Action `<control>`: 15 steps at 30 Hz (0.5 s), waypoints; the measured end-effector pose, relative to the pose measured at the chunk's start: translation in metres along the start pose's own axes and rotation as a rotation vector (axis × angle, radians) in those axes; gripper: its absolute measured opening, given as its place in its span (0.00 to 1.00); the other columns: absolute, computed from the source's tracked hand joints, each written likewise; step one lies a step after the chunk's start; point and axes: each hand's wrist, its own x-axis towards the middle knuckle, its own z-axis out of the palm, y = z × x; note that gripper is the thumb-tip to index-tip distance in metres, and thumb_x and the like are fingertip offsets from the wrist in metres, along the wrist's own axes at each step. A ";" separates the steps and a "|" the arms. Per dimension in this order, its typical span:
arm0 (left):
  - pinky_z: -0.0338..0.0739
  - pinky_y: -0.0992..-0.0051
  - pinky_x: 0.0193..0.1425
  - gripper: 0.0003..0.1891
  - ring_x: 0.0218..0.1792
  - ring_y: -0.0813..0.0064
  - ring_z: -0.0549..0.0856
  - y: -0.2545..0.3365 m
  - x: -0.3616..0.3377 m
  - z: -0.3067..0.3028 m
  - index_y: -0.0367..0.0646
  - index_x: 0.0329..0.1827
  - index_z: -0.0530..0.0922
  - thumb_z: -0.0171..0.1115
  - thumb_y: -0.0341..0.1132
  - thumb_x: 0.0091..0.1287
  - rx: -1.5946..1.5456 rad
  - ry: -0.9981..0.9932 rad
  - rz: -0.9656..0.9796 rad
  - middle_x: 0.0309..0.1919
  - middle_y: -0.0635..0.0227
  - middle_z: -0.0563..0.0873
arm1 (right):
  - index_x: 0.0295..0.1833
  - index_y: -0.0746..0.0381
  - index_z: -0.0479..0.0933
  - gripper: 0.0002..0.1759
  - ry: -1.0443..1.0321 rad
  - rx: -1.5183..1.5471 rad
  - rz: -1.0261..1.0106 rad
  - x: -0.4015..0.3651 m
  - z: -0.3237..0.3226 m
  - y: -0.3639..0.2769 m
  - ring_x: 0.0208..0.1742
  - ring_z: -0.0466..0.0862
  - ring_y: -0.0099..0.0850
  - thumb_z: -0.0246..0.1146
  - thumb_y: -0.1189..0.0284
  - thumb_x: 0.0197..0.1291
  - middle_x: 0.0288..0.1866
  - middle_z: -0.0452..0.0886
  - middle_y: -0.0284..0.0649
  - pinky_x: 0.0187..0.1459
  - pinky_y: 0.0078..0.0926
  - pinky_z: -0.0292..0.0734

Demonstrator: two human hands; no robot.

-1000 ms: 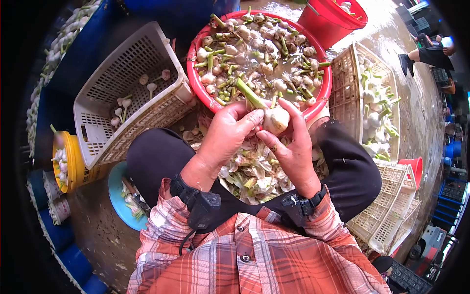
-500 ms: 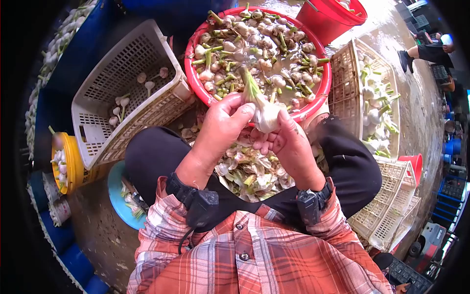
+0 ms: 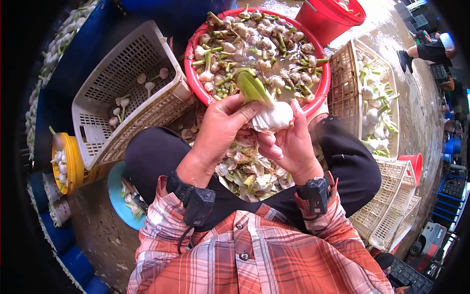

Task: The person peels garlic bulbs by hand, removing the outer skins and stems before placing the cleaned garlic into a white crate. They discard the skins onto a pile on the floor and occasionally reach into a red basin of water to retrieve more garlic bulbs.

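Observation:
A garlic bulb (image 3: 275, 117) with a thick green stalk is held up in front of me, its white bulb end pointing right. My left hand (image 3: 223, 128) pinches it where the stalk meets the bulb, thumb on top. At the other end, my right hand (image 3: 295, 147) has its thumb against the bulb's right side and its fingers curled beneath. Below both hands, a heap of peeled garlic skins (image 3: 254, 179) lies between my knees. Just beyond is a red basin (image 3: 192, 73) of water with many unpeeled, stalked garlic bulbs (image 3: 240, 46).
On the left stand a white crate (image 3: 142, 110) holding a few bulbs, a yellow bucket (image 3: 73, 169) and a blue basin (image 3: 117, 206). To the right are a crate of cleaned garlic (image 3: 345, 93) and stacked crates (image 3: 382, 208). A red bucket (image 3: 325, 24) stands behind. Another person's leg (image 3: 412, 53) shows far right.
The garlic bulb has been turned so its bulb end points right and its stalk leans toward the upper left. My right hand has shifted slightly, its fingers curling more beneath the bulb.

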 end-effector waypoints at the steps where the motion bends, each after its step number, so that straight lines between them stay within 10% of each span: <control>1: 0.84 0.78 0.44 0.13 0.42 0.81 0.87 0.005 -0.002 0.002 0.34 0.58 0.84 0.65 0.33 0.76 0.000 0.059 -0.046 0.44 0.68 0.89 | 0.63 0.62 0.75 0.25 -0.007 -0.028 0.100 0.001 -0.001 -0.005 0.30 0.77 0.21 0.60 0.52 0.76 0.35 0.79 0.34 0.31 0.19 0.74; 2: 0.84 0.78 0.44 0.13 0.42 0.81 0.87 0.004 -0.001 0.000 0.34 0.58 0.84 0.65 0.33 0.76 0.000 0.059 -0.046 0.44 0.68 0.89 | 0.63 0.62 0.75 0.25 -0.007 -0.028 0.100 0.004 -0.006 -0.005 0.30 0.77 0.21 0.60 0.52 0.76 0.35 0.79 0.34 0.31 0.19 0.74; 5: 0.79 0.81 0.48 0.12 0.40 0.86 0.84 -0.002 0.003 -0.001 0.33 0.54 0.86 0.69 0.33 0.74 0.324 0.156 0.197 0.45 0.69 0.88 | 0.63 0.64 0.75 0.26 0.506 -1.428 -0.619 0.005 -0.005 -0.006 0.29 0.75 0.18 0.75 0.65 0.65 0.30 0.77 0.31 0.30 0.20 0.72; 8: 0.79 0.80 0.48 0.12 0.42 0.86 0.83 -0.021 0.009 -0.008 0.34 0.53 0.86 0.69 0.33 0.74 0.624 0.069 0.448 0.42 0.71 0.88 | 0.53 0.61 0.79 0.16 0.356 -1.461 -0.690 0.009 0.011 0.004 0.26 0.75 0.19 0.74 0.69 0.64 0.29 0.79 0.31 0.30 0.19 0.74; 13: 0.77 0.83 0.42 0.10 0.36 0.87 0.84 0.011 0.003 -0.007 0.40 0.53 0.85 0.64 0.35 0.77 0.008 0.319 0.275 0.41 0.75 0.89 | 0.52 0.63 0.73 0.07 0.410 -0.905 -0.790 -0.008 0.016 -0.005 0.28 0.79 0.17 0.61 0.71 0.77 0.30 0.79 0.31 0.31 0.14 0.75; 15: 0.79 0.81 0.41 0.12 0.38 0.86 0.85 0.018 -0.005 -0.021 0.38 0.54 0.85 0.66 0.37 0.76 0.276 0.174 0.123 0.41 0.72 0.89 | 0.53 0.63 0.74 0.06 0.462 -0.991 -0.916 -0.014 0.006 -0.017 0.31 0.79 0.17 0.61 0.73 0.77 0.37 0.80 0.33 0.34 0.15 0.77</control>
